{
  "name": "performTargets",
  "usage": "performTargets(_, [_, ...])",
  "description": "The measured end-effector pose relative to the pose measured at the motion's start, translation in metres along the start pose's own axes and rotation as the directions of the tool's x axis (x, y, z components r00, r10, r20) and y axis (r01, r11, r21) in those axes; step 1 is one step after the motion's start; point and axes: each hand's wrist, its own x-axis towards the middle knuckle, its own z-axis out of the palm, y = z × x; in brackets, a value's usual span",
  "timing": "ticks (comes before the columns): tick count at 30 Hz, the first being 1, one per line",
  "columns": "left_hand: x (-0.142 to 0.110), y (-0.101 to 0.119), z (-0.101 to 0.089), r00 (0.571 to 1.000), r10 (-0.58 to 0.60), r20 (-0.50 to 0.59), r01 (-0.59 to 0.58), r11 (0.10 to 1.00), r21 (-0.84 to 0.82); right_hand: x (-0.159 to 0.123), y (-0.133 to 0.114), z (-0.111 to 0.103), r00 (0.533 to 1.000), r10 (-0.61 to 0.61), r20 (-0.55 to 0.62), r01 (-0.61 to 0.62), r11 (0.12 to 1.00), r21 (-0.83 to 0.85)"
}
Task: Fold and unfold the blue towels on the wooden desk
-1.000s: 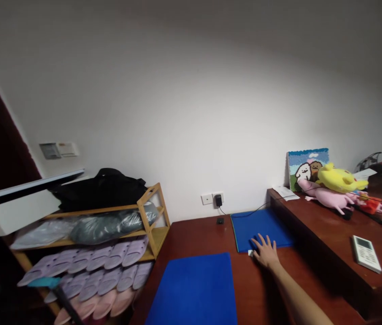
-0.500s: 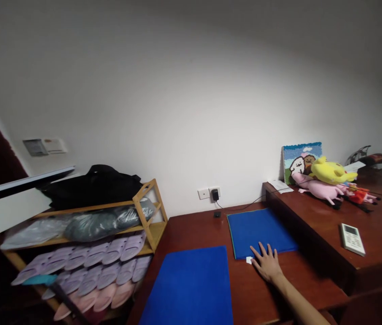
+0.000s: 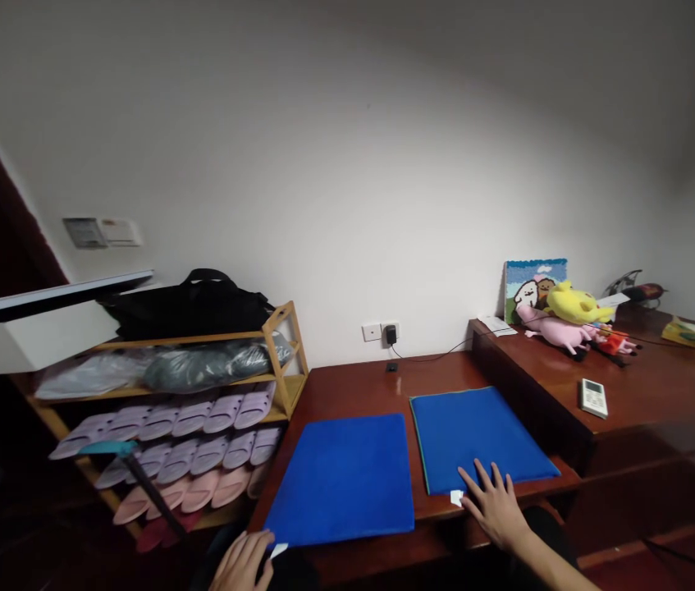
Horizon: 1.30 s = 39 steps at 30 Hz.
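Two blue cloths lie flat side by side on a dark red-brown desk (image 3: 353, 386). The left cloth (image 3: 347, 480) has a white tag (image 3: 279, 550) at its near left corner. My left hand (image 3: 241, 563) is at that corner, fingers close together and bent over it, thumb beside the tag. The right cloth (image 3: 476, 439) has a green-stitched left edge and a white tag (image 3: 456, 497) at its near left corner. My right hand (image 3: 498, 509) rests open on its front edge, fingers spread, thumb next to the tag.
A higher desk section (image 3: 630, 386) on the right carries a remote control (image 3: 593, 398), plush toys (image 3: 560, 328) and a picture (image 3: 535, 287). Left stands a wooden rack (image 3: 289, 394) with slippers (image 3: 212, 414) and a black bag (image 3: 193, 304). A plug (image 3: 390, 334) trails a cable.
The right cloth has slid toward me under my right hand, to the desk's front edge. My left hand has come into view at the left cloth's corner. The view has shifted.
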Motion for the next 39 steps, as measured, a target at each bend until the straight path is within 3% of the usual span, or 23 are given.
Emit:
performTargets(7, [0.011,0.015,-0.021,0.994,-0.061,0.090,0.068,0.994,-0.081,-0.014,0.002,-0.010,0.999,-0.026,0.038,0.027,1.000,-0.015])
performTargets(13, [0.012,0.018,-0.026,0.997,-0.054,0.060,0.061,0.990,-0.127,-0.023,0.011,-0.002,0.999,-0.045,-0.018,0.045,0.999,-0.008])
performTargets(17, [0.015,0.019,-0.031,0.997,-0.050,0.058,0.059,0.983,-0.172,-0.032,0.006,-0.016,0.999,-0.034,-0.001,0.034,0.999,0.026])
performTargets(20, [0.019,0.020,-0.037,0.997,-0.041,0.070,0.054,0.981,-0.187,-0.038,-0.023,-0.036,0.984,-0.156,-0.085,0.162,0.984,0.075])
performTargets(23, [0.021,0.021,-0.041,0.997,-0.039,0.061,0.050,0.981,-0.188,-0.034,-0.076,-0.047,0.914,-0.382,-0.138,0.396,0.914,0.092])
performTargets(25, [0.022,0.020,-0.043,0.998,-0.034,0.045,0.042,0.982,-0.183,-0.026,-0.114,-0.043,0.866,-0.481,-0.139,0.493,0.867,0.070])
performTargets(28, [0.023,0.017,-0.045,0.999,-0.042,-0.001,0.041,0.985,-0.170,-0.010,-0.154,-0.026,0.837,-0.523,-0.163,0.531,0.848,0.007])
performTargets(31, [0.033,0.015,-0.051,0.996,-0.071,-0.052,0.061,0.983,-0.172,0.003,-0.167,-0.021,0.829,-0.524,-0.194,0.530,0.847,-0.024])
performTargets(34, [0.059,0.017,-0.072,0.992,-0.066,-0.104,0.046,0.981,-0.188,0.009,-0.159,-0.056,0.841,-0.486,-0.238,0.513,0.856,0.062])
performTargets(36, [0.084,0.022,-0.096,0.985,-0.061,-0.163,0.027,0.978,-0.205,0.011,-0.147,-0.104,0.849,-0.444,-0.287,0.506,0.840,0.195])
performTargets(39, [0.125,0.038,-0.148,0.961,-0.087,-0.261,0.017,0.966,-0.259,0.011,-0.120,-0.191,0.840,-0.416,-0.348,0.529,0.771,0.355])
